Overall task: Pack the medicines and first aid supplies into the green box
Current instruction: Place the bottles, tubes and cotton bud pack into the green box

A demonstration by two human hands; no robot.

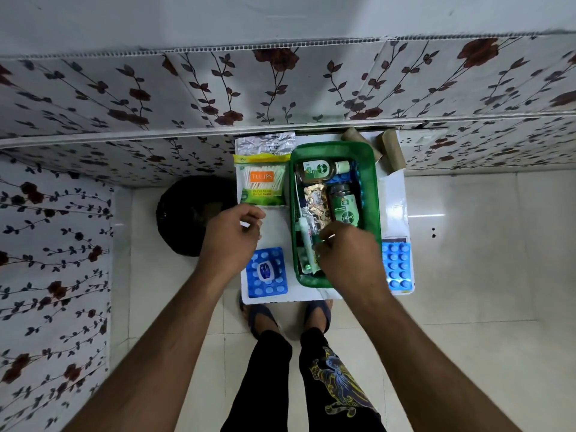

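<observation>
The green box [372,188] stands on a small white table [396,198]. Inside it lie two Dettol bottles [318,170], a gold blister strip [318,201], a blue strip and a white tube [307,235]. My right hand [349,254] reaches into the box's near end, fingers pinched on the tube's green cap end. My left hand [232,235] hovers over the table left of the box, fingers curled and holding nothing. Outside the box lie a cotton swab pack [260,182], a silver strip [265,143], a blue blister strip with a small blue jar [266,272], and another blue strip [399,265].
Two brown cardboard rolls [389,149] lie behind the box by the floral wall. A black round bin [190,213] stands on the floor left of the table. My feet in sandals [261,316] are at the table's near edge.
</observation>
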